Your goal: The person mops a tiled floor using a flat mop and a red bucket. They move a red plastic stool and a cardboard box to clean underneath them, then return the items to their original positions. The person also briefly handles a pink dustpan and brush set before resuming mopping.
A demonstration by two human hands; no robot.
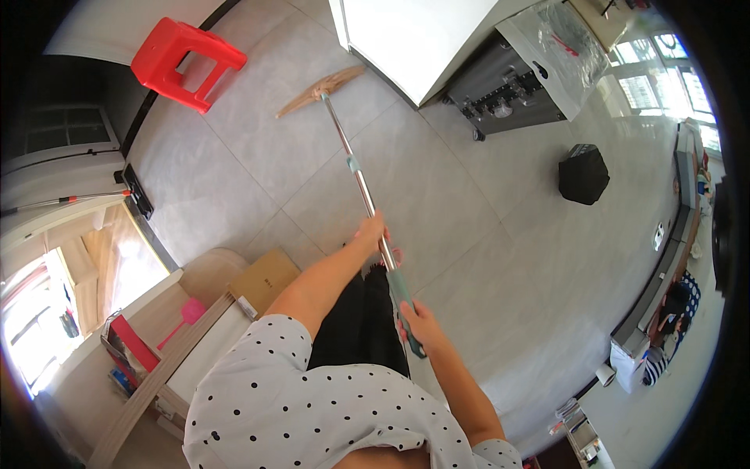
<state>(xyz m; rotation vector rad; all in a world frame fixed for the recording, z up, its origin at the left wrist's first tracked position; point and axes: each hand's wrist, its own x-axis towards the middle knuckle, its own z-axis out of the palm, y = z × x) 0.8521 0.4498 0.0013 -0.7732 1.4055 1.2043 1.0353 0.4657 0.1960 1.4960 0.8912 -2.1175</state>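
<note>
While the mop (363,187) has its tan head (320,92) down on the gray floor (258,156), wiping is prob. the step in hand. The L hand (373,229) is wrapped tight round the shiny pole (339,129), & the R hand (419,322) is curled round the green handle (400,289) near its end, so both are clamped on the mop. The tan head is well out in front of both hands, btwn the red stool (162,59) & the white cabinet (414,43), just beside the cabinet; can't tell if they touch. The next push prob. calls for the L hand to steer w/ care, b/c the cabinet is so near.
</note>
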